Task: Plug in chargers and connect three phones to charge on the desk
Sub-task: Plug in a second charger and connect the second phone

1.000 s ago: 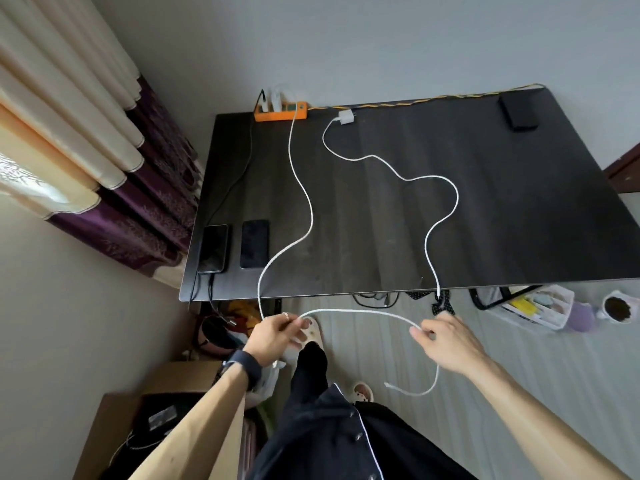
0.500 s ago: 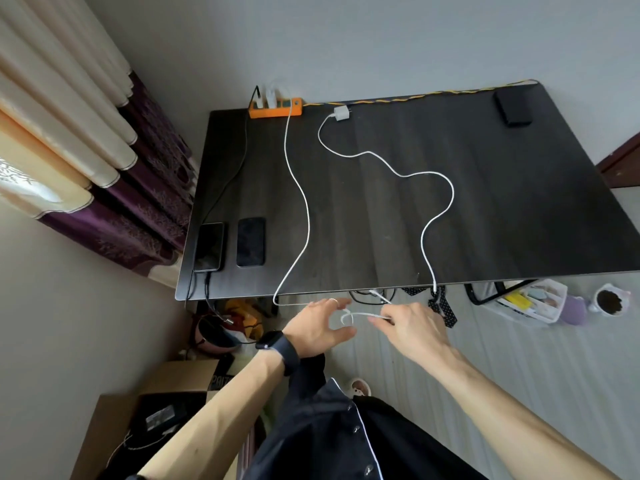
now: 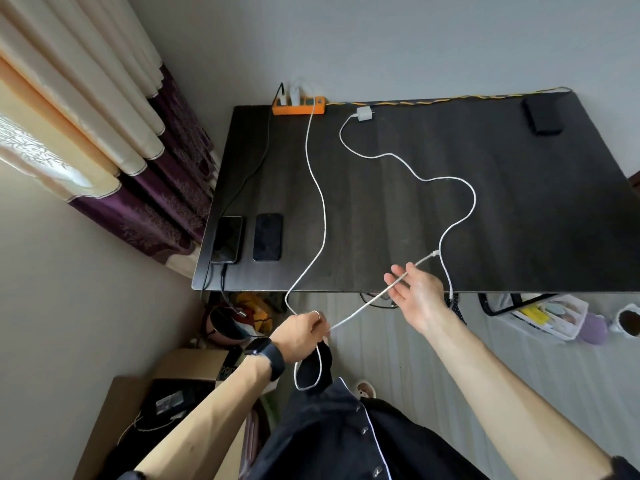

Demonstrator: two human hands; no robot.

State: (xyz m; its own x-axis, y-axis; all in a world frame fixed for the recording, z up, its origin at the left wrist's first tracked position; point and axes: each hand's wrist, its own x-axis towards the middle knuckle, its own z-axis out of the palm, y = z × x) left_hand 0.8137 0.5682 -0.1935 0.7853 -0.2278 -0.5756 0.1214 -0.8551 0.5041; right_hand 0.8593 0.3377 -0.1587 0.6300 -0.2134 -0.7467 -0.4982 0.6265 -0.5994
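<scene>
A white cable (image 3: 317, 188) runs from the orange power strip (image 3: 298, 107) at the desk's back edge down to my left hand (image 3: 301, 336), which is shut on it below the front edge. A loop of it hangs under that hand. The cable goes on taut to my right hand (image 3: 414, 292), lying loosely between thumb and spread fingers, with its plug end (image 3: 434, 252) sticking out over the desk. Two dark phones (image 3: 227, 239) (image 3: 267, 236) lie at the front left; a black cable goes into the left one. A loose white adapter (image 3: 364, 114) lies beside the strip, its cable (image 3: 460, 220) snaking over the front edge.
The dark desk (image 3: 519, 220) stands against a grey wall. A black flat object (image 3: 542, 116) lies at the back right corner. Curtains hang on the left. Under and beside the desk are a cardboard box (image 3: 194, 363), a white organiser tray (image 3: 550, 318) and a cup (image 3: 628, 322).
My hands have moved apart along the white cable. The left went down and left holding it, and the right slid up and right to near the plug end. A loop now hangs below the left hand.
</scene>
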